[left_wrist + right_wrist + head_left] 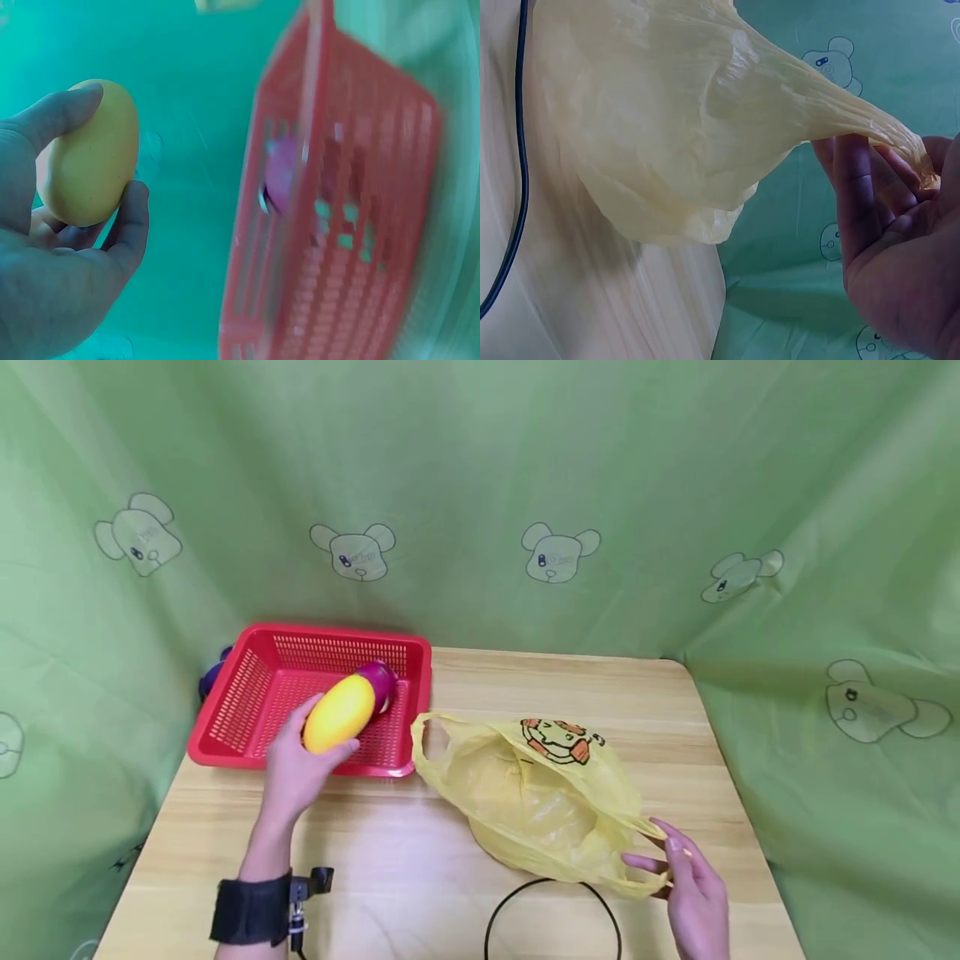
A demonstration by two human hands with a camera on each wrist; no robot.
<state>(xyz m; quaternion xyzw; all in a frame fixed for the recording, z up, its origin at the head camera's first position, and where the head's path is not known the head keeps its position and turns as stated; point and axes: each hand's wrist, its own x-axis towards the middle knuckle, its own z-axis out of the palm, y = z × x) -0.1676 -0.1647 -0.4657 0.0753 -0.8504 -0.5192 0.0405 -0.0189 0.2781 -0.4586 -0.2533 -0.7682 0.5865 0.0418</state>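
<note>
Head view: my L hand [300, 768] has its thumb & fingers wrapped round a yellow oval item [339, 714], seen over the near side of the red basket [337, 632], which sits at the desk's [420, 852] far L corner. A purple item [379, 681] lies in the basket, toward its R side, partly hidden by the yellow one. My R hand [693, 885], by the desk's R edge nr the front, grips the handle end of a yellow plastic bag [540, 802], mouth gaping toward me; can't make out any item inside. Progress, I'd judge: partway at most, w/ the yellow item picked up but not set down yet, the purple one not picked up, & the bag held ready. L wrist view: thumb on one end of the yellow item, fingertips under the other; it's apart from the basket wall, & the purple item shows blurry thru the slats. R wrist view: the bag's handle is bunched & stretched into my curled fingers, body hanging slack over the desk, w/ a dark cable [521, 112] alongside. So prob. still left: placing the yellow item, then dealing w/ the purple one.
</note>
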